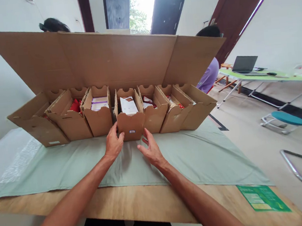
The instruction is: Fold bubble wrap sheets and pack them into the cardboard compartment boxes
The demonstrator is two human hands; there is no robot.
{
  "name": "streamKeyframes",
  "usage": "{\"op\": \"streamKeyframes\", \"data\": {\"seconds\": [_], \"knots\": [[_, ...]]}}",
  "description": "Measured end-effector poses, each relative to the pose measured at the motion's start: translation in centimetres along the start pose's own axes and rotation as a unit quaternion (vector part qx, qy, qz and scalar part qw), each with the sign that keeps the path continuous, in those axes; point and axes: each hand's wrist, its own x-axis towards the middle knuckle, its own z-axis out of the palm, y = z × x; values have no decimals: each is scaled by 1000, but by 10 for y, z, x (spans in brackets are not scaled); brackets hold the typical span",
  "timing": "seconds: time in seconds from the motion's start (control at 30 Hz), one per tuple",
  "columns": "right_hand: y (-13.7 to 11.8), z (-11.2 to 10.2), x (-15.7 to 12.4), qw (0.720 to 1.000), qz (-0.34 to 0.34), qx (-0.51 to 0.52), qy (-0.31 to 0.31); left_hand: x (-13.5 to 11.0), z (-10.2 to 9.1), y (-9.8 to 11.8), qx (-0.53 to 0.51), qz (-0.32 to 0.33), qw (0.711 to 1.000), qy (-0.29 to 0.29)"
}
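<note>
The middle cardboard bin (131, 125) stands upright on the green cloth (198, 151), at the centre of the frame, with a white carton (128, 107) showing in its open top. The left hand (114, 143) sets its fingers along the bin's lower left side, thumb near the front face; whether it actually grips is impossible to tell. The right hand (152, 149) is loose, fingers apart and holding nothing, its fingertips just beside the bin's lower right edge; contact there is unclear.

The bin looks light and fairly stiff, though its contents probably add some weight. Cardboard should offer decent friction, while the notched rim may bend or tear if pulled hard. The sounder hold seems to be low on both side walls, with palms flat and pressure even. The cloth, wrinkled over the wooden tabletop (149, 203), could bunch under a dragged base.
</note>
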Motion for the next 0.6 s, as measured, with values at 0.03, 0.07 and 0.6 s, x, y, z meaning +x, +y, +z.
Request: {"op": "streamKeyframes", "data": {"seconds": [0.03,0.07,0.6], "knots": [[6,0,1,1000,11,-15,12,10,4,-2,17,-14,1000,4],[12,0,0,999,19,-32,15,19,7,-4,29,-26,999,7],[23,1,-13,986,-45,-159,-24,21,39,-52,65,-51,996,-26]]}}
